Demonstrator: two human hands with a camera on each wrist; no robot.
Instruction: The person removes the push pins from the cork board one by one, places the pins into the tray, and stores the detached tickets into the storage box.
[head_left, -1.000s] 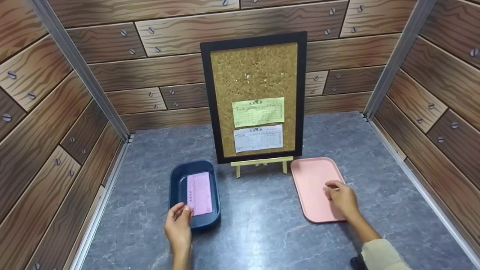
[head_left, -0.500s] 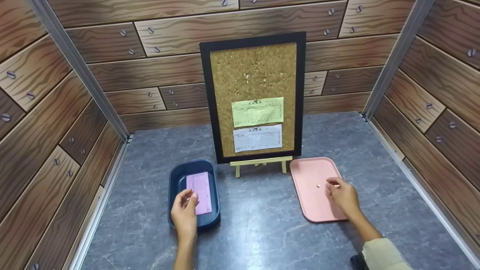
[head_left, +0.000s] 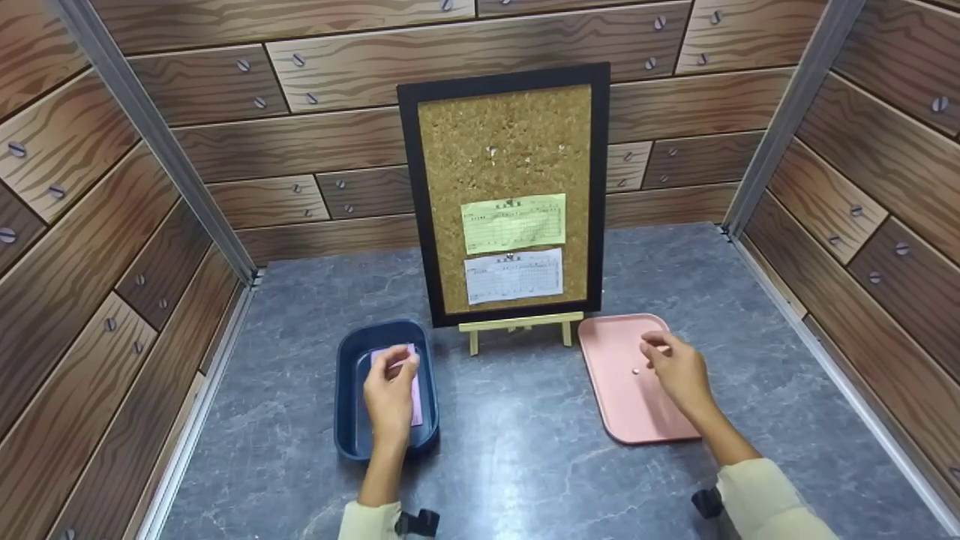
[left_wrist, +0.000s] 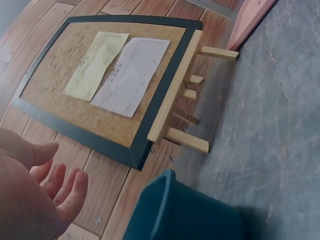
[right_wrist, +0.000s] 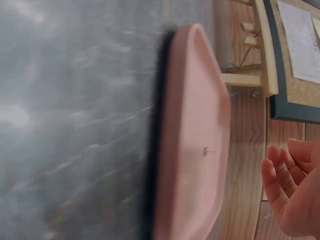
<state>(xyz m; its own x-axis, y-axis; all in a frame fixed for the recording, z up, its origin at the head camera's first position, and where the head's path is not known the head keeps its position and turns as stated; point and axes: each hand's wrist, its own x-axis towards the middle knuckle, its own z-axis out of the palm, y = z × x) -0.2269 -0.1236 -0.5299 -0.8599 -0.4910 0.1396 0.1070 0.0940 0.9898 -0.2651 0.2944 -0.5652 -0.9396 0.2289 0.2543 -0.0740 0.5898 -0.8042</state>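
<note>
My left hand (head_left: 391,397) hovers over a dark blue basin (head_left: 349,390) and covers part of a pink printed slip (head_left: 416,405) lying inside. Its fingers curl loosely around nothing, as the left wrist view shows of the same hand (left_wrist: 37,192). Above a flat pink tray (head_left: 619,409) is my right hand (head_left: 679,371), fingers loosely bent with nothing between them. A small clear pushpin (right_wrist: 205,151) lies on that tray, just left of the hand in the head view. The slip is out of sight in the left wrist view.
A black-framed corkboard (head_left: 517,124) leans on a small wooden easel (head_left: 521,322) at the back. A yellow slip (head_left: 514,223) and a white slip (head_left: 514,277) are pinned to it, with more pins higher up. Wood-patterned walls (head_left: 480,45) enclose the grey table (head_left: 502,442).
My left hand has moved forward and right, from the basin's near edge to over the pink slip. The pushpin has come into view on the tray; my right hand has risen slightly away from it.
</note>
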